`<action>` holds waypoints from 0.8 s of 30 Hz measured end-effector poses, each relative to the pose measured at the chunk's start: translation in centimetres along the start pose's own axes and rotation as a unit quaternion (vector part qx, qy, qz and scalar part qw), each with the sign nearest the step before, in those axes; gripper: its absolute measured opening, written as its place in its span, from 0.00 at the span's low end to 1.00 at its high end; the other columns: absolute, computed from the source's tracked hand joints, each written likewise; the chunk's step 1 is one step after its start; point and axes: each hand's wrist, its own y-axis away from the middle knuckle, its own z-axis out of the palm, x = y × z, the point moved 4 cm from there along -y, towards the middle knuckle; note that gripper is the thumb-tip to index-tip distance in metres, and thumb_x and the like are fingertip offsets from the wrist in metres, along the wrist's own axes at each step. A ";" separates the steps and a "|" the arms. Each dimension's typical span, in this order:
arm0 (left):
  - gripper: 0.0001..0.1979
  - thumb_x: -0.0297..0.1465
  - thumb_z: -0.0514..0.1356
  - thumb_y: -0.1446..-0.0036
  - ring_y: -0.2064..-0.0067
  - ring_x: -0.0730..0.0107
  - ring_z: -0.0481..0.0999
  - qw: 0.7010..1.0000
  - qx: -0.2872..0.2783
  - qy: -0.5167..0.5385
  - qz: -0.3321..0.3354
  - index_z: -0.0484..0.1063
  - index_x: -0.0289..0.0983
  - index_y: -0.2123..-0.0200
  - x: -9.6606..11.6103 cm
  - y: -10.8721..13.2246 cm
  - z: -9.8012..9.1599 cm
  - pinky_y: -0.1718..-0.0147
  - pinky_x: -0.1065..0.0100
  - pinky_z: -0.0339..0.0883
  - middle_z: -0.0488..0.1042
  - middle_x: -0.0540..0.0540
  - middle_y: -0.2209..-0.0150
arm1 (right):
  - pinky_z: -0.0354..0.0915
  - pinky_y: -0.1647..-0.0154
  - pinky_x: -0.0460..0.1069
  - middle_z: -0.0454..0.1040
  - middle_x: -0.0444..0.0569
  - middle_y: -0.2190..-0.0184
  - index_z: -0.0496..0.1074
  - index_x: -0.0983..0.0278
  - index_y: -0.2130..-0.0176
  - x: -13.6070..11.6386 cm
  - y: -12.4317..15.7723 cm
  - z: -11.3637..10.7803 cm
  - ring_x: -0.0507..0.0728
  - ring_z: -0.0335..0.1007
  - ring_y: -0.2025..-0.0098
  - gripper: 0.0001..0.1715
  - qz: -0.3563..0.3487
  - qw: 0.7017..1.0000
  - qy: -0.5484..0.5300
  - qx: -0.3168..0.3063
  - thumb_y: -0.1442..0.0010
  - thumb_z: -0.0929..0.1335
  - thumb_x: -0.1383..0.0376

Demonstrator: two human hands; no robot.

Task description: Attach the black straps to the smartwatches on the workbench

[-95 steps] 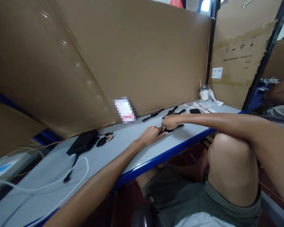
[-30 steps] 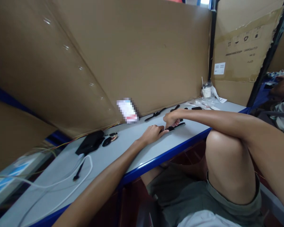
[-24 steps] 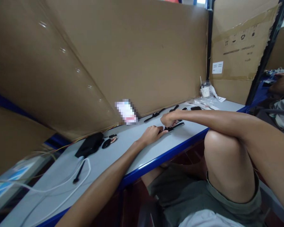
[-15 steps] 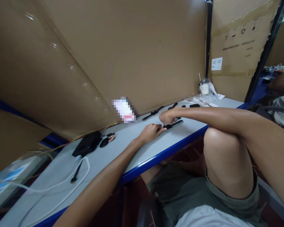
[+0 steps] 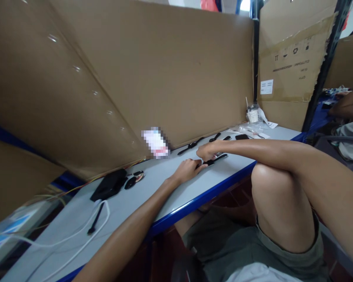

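Note:
A black watch with its strap stretched out lies on the grey tabletop between my hands. At its near left end, my left hand rests on the table with thumb and fingers closed on it. Just above the watch is my right hand, its fingers curled and pointing down; a small shiny bit shows by the fingertips, too small to name. Behind my hands lie another black watch and a further strap-like black piece. One more dark piece shows just beyond my right wrist.
Cardboard panels wall the table's back. A blurred-out bright rectangle leans there. At left are a black pouch, round dark pieces and a white cable. A cup and clear plastic stand far right; another person's arm shows beyond.
The view has tipped slightly upward, so more shows above the cardboard. Both hands stay at the same watch, with only a slight shift of the right fingers.

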 end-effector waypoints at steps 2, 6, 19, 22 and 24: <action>0.30 0.52 0.46 0.28 0.64 0.55 0.79 1.000 0.000 -0.001 0.001 0.79 0.38 0.64 0.1 0.0 -0.1 0.67 0.63 0.56 0.81 0.39 0.68 | 0.69 0.70 0.48 0.75 0.52 0.74 0.76 0.72 0.68 -0.1 -0.1 -0.1 0.57 0.73 0.71 0.07 -0.002 1.000 -0.006 0.009 0.43 0.71 0.67; 0.28 0.52 0.48 0.29 0.64 0.56 0.79 1.000 0.003 0.000 -0.003 0.80 0.38 0.62 0.2 0.1 -0.3 0.67 0.64 0.56 0.81 0.39 0.68 | 0.68 0.69 0.46 0.77 0.51 0.70 0.78 0.74 0.62 0.0 -0.7 -0.5 0.55 0.73 0.69 0.09 -0.017 0.999 -0.024 0.026 0.45 0.71 0.72; 0.30 0.53 0.46 0.29 0.65 0.56 0.78 1.000 -0.003 0.011 -0.007 0.79 0.40 0.65 -0.1 0.1 -0.1 0.67 0.63 0.54 0.80 0.40 0.69 | 0.69 0.65 0.51 0.77 0.54 0.70 0.80 0.74 0.63 1.0 0.1 -0.6 0.59 0.74 0.67 0.10 0.022 0.999 -0.024 0.020 0.44 0.72 0.68; 0.30 0.54 0.46 0.29 0.65 0.57 0.78 1.000 -0.001 0.008 -0.008 0.78 0.40 0.65 -0.2 0.1 0.0 0.67 0.63 0.54 0.80 0.40 0.69 | 0.69 0.65 0.52 0.76 0.54 0.70 0.79 0.72 0.64 0.9 0.1 -0.5 0.58 0.74 0.67 0.12 0.023 0.999 -0.036 0.007 0.43 0.72 0.64; 0.31 0.54 0.46 0.29 0.65 0.57 0.78 1.000 -0.001 0.007 -0.004 0.78 0.40 0.64 -0.3 0.1 0.0 0.67 0.63 0.54 0.80 0.40 0.69 | 0.69 0.66 0.51 0.76 0.54 0.70 0.78 0.72 0.65 1.1 -0.1 -0.4 0.58 0.73 0.67 0.14 0.030 0.999 -0.030 -0.005 0.42 0.72 0.61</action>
